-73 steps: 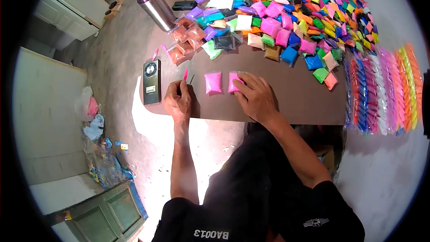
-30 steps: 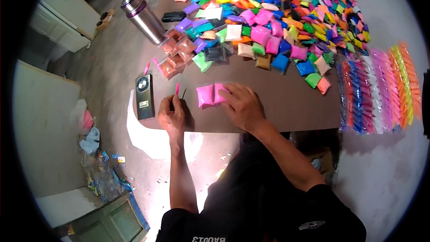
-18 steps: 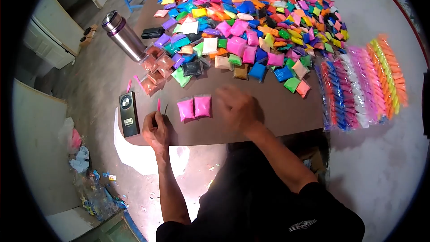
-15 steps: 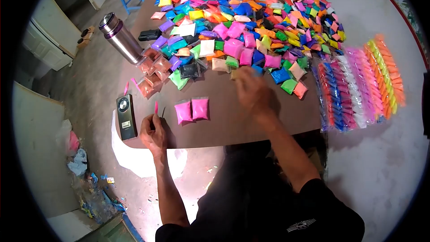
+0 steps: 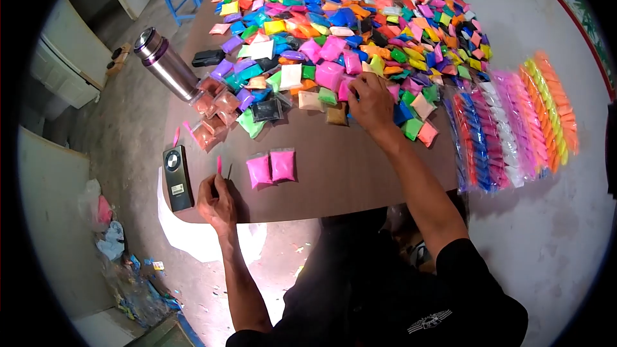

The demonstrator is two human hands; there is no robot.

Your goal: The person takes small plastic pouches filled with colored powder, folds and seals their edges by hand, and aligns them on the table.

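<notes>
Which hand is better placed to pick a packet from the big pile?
Right, most likely: the right hand is over the near edge of the pile, while the left hand sits back near the phone, pinching a slim pink item.

Two packets (image 5: 283, 164) are bright pink on the brown table (image 5: 347, 177). Left of these packets, the slim tool (image 5: 219, 166) is pink, the phone (image 5: 178, 180) blackish, perhaps dark green. Beyond them, the heap (image 5: 347, 14) mixes pink, blue, yellow, green and orange; to their right, long bags (image 5: 509, 135) make stripes of red, blue, white, yellow and orange.
</notes>
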